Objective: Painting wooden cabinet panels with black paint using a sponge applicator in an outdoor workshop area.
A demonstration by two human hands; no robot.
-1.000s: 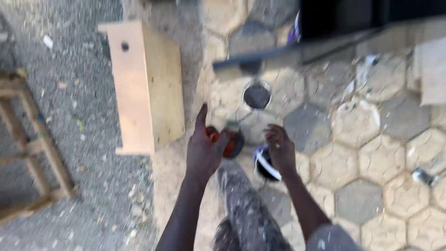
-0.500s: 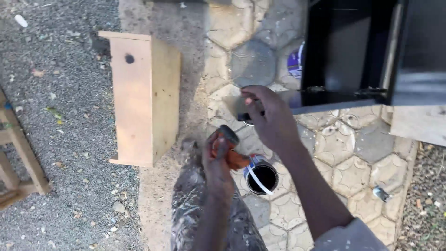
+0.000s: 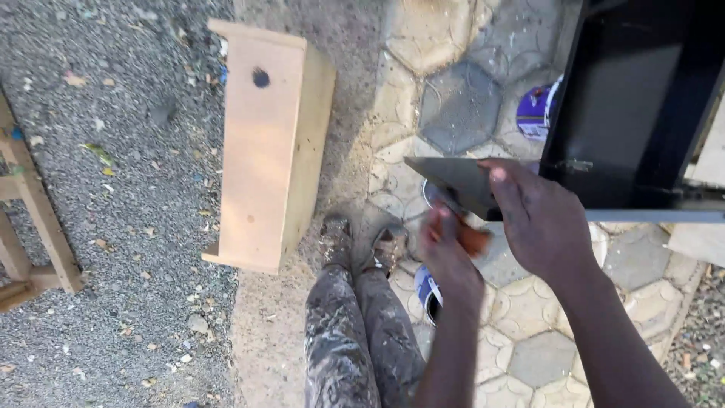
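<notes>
Hands have both come up off the paving since a second ago. Right hand (image 3: 540,219), which was down by the paint can, now rests on the near edge of the dark panel (image 3: 453,181), fingers spread over it, thumb side hidden; looks like steadying, though a clamp underneath cannot be confirmed. Left hand (image 3: 445,253) is closed round an orange-handled brush (image 3: 472,238), raised just under that panel edge; bristles hidden. Half a second ago the brush sat lower, beside the open paint can (image 3: 427,291), which now lies uncovered near the person's shoes (image 3: 362,242). A second can (image 3: 536,112) stands by the black cabinet (image 3: 642,98). Judgement: dipping looks finished, brushwork on the panel edge in hand. Pale wooden box (image 3: 264,143) straddles the gravel-paving border, untouched.
</notes>
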